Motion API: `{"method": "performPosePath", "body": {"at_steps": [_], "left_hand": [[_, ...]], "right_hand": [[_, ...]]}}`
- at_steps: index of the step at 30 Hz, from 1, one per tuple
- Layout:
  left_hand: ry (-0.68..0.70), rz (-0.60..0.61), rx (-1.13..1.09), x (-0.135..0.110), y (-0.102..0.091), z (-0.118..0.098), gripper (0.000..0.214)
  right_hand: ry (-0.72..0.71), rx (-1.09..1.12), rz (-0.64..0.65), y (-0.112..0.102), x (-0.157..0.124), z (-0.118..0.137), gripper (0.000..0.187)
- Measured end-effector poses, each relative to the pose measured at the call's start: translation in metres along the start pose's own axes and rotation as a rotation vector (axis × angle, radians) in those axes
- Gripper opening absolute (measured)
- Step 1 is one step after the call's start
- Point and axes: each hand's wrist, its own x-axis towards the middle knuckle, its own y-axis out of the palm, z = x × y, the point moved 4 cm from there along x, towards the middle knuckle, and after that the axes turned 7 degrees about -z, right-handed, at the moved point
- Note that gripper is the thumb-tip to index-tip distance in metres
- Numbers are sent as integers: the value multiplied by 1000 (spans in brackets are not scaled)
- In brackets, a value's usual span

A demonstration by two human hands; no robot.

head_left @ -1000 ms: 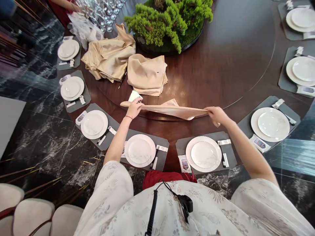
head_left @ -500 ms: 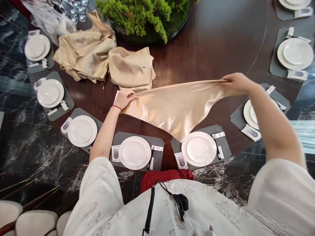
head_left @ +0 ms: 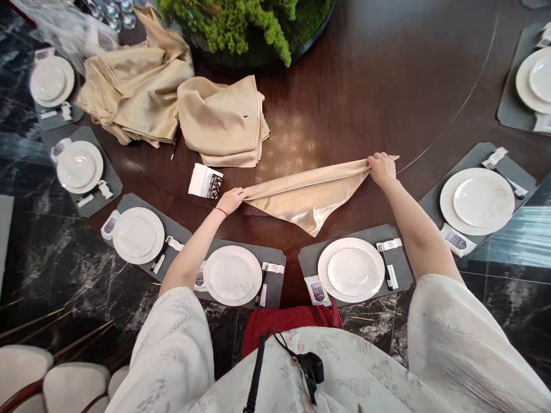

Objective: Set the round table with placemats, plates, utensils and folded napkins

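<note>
One satin napkin [head_left: 307,195] beyond the white plate [head_left: 350,269], pinched at opposite ends by left hand [head_left: 230,201] and right hand [head_left: 382,170], could slip if either grip slackens.

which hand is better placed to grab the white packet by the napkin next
Probably the left hand. It holds one end of the satin napkin right beside the white packet, while the right hand holds the far end, with the napkin's whole length between it and the packet.
</note>
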Motion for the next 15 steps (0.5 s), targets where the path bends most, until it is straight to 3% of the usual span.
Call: {"method": "performPosePath", "body": {"at_steps": [3, 6, 11, 15], "left_hand": [[-50, 73, -35, -12, 5, -5, 33], [-144, 48, -60, -7, 3, -10, 35], [-287, -118, -149, 39, 3, -29, 39], [-356, 2, -168, 74, 9, -36, 26]], "right_hand": [[19, 3, 33, 9, -7, -3, 37], [45, 7, 38, 10, -6, 1, 40], [-81, 71, 23, 9, 6, 38, 47], [-18, 24, 125, 8, 18, 56, 37]]}}
